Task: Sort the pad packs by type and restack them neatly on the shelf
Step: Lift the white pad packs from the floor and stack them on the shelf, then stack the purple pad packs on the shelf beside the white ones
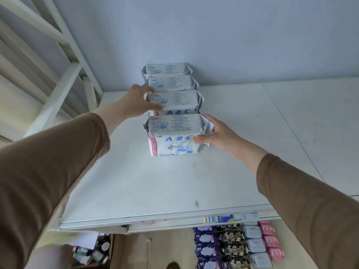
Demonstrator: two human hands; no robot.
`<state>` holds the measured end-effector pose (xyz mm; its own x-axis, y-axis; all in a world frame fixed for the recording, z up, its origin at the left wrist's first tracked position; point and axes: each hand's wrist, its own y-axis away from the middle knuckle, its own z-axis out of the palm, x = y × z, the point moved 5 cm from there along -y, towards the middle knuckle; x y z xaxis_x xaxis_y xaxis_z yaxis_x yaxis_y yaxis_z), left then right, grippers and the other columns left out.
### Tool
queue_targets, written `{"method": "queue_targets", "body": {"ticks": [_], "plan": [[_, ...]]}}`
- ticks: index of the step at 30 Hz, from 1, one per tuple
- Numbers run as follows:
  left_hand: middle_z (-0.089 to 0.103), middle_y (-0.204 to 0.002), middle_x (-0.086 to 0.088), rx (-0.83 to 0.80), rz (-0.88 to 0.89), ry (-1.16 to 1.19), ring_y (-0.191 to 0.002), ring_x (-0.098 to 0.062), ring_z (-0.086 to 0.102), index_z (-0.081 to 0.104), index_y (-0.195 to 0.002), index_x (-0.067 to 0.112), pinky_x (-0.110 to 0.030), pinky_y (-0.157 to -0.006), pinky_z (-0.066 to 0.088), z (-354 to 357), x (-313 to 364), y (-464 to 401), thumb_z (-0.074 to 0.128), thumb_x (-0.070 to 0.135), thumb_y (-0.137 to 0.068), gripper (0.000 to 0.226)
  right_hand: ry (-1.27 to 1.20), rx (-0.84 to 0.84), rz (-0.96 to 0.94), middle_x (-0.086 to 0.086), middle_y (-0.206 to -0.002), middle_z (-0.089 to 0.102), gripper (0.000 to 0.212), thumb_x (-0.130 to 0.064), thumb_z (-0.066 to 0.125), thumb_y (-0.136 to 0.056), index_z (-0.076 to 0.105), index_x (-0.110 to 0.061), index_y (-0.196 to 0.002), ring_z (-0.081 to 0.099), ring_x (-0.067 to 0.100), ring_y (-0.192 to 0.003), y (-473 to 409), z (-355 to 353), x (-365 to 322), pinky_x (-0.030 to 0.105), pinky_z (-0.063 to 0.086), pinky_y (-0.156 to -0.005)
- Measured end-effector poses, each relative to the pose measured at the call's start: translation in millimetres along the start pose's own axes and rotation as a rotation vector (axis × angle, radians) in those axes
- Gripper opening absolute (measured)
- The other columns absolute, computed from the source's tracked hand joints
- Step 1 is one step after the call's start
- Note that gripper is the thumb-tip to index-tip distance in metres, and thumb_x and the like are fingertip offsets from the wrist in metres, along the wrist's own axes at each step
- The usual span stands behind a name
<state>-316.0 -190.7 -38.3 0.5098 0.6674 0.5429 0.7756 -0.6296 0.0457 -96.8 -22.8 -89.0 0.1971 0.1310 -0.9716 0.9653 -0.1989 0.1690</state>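
My right hand (215,136) pinches the front pack (172,134) of 4 on the shelf (155,187); my left hand (136,101), fingers spread, presses the third pack (174,102).

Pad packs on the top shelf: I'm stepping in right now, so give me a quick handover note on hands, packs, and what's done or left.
Left hand: fingers on the left end of the third pack, not clearly gripping.
Right hand: gripping the right end of the front pack.
Four white ABC packs stand in one row on the top shelf, running back to the wall.
Done: this type lined up.
Left: square the front pack; other types sit on the lower shelves.
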Motion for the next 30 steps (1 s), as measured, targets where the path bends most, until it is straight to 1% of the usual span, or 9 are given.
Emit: {"method": "queue_targets", "body": {"ticks": [3,6,8,10,14,17,23,26,30], "plan": [[0.042,-0.138,-0.002,0.060,-0.007,0.016,-0.120,-0.021,0.049,0.053,-0.133,0.030,-0.031,-0.094,0.037,-20.3,0.5,12.2,0.079,0.043,-0.077,0.063,0.058,0.054,0.018,0.000,-0.123,0.069,0.068,-0.002,0.081,-0.078,0.049,-0.015,-0.137,0.067,0.013,-0.109,-9.7,-3.4,-3.6,0.013,0.051,-0.072],[0.047,-0.134,-0.002,0.164,0.007,-0.051,-0.119,-0.020,0.051,0.054,-0.129,0.030,-0.027,-0.086,0.034,-24.7,9.1,37.3,0.073,0.044,-0.082,0.053,0.130,0.113,0.006,-0.003,-0.114,0.064,0.068,0.001,0.079,-0.079,0.045,-0.005,-0.137,0.063,0.005,-0.097,-14.7,-6.7,-5.3,0.008,0.048,-0.064],[0.047,-0.137,-0.003,0.184,0.005,-0.086,-0.121,-0.021,0.049,0.054,-0.130,0.029,-0.028,-0.088,0.035,-20.1,14.4,55.6,0.071,0.044,-0.084,0.051,0.166,0.140,-0.001,-0.002,-0.118,0.062,0.071,-0.001,0.081,-0.079,0.042,-0.007,-0.138,0.062,0.009,-0.104,-13.8,-7.4,-3.7,0.012,0.050,-0.072],[0.043,-0.142,-0.003,0.178,-0.002,-0.078,-0.127,-0.021,0.045,0.053,-0.132,0.028,-0.032,-0.096,0.036,-13.2,20.3,75.5,0.069,0.040,-0.087,0.050,0.199,0.154,0.012,0.000,-0.130,0.057,0.083,-0.005,0.082,-0.078,0.035,-0.013,-0.145,0.057,0.017,-0.119,-6.5,-5.8,-0.6,0.024,0.052,-0.090],[0.042,-0.144,-0.002,0.254,-0.002,-0.082,-0.129,-0.023,0.042,0.051,-0.136,0.023,-0.032,-0.097,0.037,3.4,39.1,126.0,0.069,0.032,-0.088,0.052,0.353,0.269,-0.021,0.003,-0.142,0.045,0.095,-0.019,0.085,-0.076,0.027,-0.017,-0.152,0.044,0.019,-0.132,30.6,-10.8,1.0,0.034,0.043,-0.102],[0.048,-0.138,-0.006,0.345,0.065,-0.104,-0.127,-0.026,0.041,0.052,-0.135,0.017,-0.032,-0.102,0.033,24.6,60.6,179.4,0.070,0.022,-0.086,0.052,0.471,0.352,-0.107,0.006,-0.145,0.044,0.078,-0.024,0.079,-0.081,0.038,-0.015,-0.146,0.045,0.021,-0.133,79.5,-20.5,-1.1,0.037,0.040,-0.107],[0.055,-0.128,-0.002,0.375,0.128,-0.085,-0.117,-0.026,0.047,0.056,-0.128,0.019,-0.034,-0.098,0.039,109.1,100.1,302.3,0.068,0.022,-0.085,0.044,0.507,0.282,-0.228,-0.005,-0.130,0.056,0.043,-0.027,0.069,-0.088,0.055,-0.021,-0.128,0.052,0.014,-0.120,224.9,-24.0,20.7,0.035,0.044,-0.102],[0.056,-0.125,0.002,0.277,0.118,-0.075,-0.115,-0.023,0.047,0.056,-0.126,0.023,-0.034,-0.097,0.038,169.2,106.1,358.7,0.066,0.022,-0.085,0.042,0.500,0.310,-0.269,-0.010,-0.118,0.062,0.028,-0.022,0.066,-0.091,0.060,-0.022,-0.118,0.056,0.009,-0.110,293.5,-26.2,56.1,0.032,0.047,-0.095],[0.058,-0.123,0.002,0.103,0.056,-0.073,-0.113,-0.023,0.050,0.058,-0.123,0.023,-0.038,-0.095,0.041,257.9,85.1,417.5,0.066,0.022,-0.085,0.038,0.482,0.291,-0.140,-0.010,-0.112,0.064,0.019,-0.018,0.064,-0.092,0.062,-0.020,-0.111,0.060,0.006,-0.101,349.8,-19.9,146.5,0.030,0.050,-0.089]]}}
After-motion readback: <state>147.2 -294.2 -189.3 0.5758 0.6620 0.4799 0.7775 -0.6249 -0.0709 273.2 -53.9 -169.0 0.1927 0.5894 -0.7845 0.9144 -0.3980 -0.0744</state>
